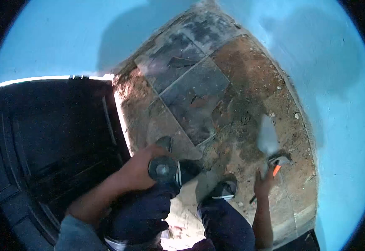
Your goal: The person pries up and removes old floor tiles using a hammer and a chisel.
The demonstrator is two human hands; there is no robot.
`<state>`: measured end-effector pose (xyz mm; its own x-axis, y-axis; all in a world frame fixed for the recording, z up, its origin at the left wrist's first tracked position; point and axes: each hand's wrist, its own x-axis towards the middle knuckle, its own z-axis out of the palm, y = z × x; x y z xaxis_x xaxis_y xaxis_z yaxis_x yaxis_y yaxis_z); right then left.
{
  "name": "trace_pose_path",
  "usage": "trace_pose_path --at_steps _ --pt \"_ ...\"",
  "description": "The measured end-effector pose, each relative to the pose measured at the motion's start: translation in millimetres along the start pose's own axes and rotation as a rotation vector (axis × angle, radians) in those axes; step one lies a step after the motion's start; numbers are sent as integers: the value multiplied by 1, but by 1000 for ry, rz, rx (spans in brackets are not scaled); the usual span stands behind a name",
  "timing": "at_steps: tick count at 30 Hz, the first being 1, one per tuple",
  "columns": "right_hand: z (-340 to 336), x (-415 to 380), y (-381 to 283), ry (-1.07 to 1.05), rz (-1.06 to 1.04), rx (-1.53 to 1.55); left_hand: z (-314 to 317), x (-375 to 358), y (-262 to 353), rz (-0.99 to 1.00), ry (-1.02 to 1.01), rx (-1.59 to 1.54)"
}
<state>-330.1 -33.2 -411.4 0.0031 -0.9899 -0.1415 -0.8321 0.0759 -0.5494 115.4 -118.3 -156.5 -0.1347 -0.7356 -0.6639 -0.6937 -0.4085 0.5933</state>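
My left hand (144, 165) is closed around a dark round-ended object (162, 168) with a paler centre, held above my left knee; its kind does not show. A flat-bladed trowel (267, 136), smeared by motion, is in my right hand (264, 182), its blade pointing away from me over the dirt. A hammer with an orange handle (277, 170) overlaps the right hand in this view, its head just beyond the fingers and a dark handle end showing on the other side.
Dark square tiles (195, 98) cover the middle of the floor, bordered by bare brown dirt (253, 62) with small rubble. Blue walls (341, 83) meet at the far corner. A dark panelled door (57, 129) stands at left. My shoes (225, 188) are between the hands.
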Motion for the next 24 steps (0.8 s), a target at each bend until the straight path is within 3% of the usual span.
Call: trace_pose_path --at_steps 1,2,3,6,7,9,10,12,14,16,18,19,21,24 --pt "8 33 -25 -79 -101 12 2 -20 8 -39 51 -39" --pt "-5 71 -83 -312 137 39 6 -42 15 -77 102 -84" --pt "9 93 -94 -269 -54 64 15 -64 17 -276 145 -323" --pt "7 174 -179 -451 -217 -44 7 -138 39 -247 192 133" --pt "6 198 -208 -544 -213 -118 12 -160 44 -300 191 77" --pt "23 240 -239 -492 -418 -257 28 -204 51 -403 191 -24" --pt "43 263 -247 -570 -227 -1 37 -225 50 -364 232 18" --pt "84 304 -242 -568 -135 188 68 -261 42 -353 287 116" --pt "94 321 -270 -538 -267 -74 83 -277 38 -349 324 78" --pt "63 321 -344 -631 -310 -488 96 -285 38 -366 321 1" --pt "109 320 -299 -550 -481 -451 108 -287 36 -386 292 -99" --pt "121 319 -282 -506 -560 -429 118 -287 39 -347 375 -124" --pt "115 281 -303 -597 -447 -429 134 -293 44 -334 362 -140" --pt "132 214 -286 -571 -445 -487 143 -300 58 -388 265 -143"
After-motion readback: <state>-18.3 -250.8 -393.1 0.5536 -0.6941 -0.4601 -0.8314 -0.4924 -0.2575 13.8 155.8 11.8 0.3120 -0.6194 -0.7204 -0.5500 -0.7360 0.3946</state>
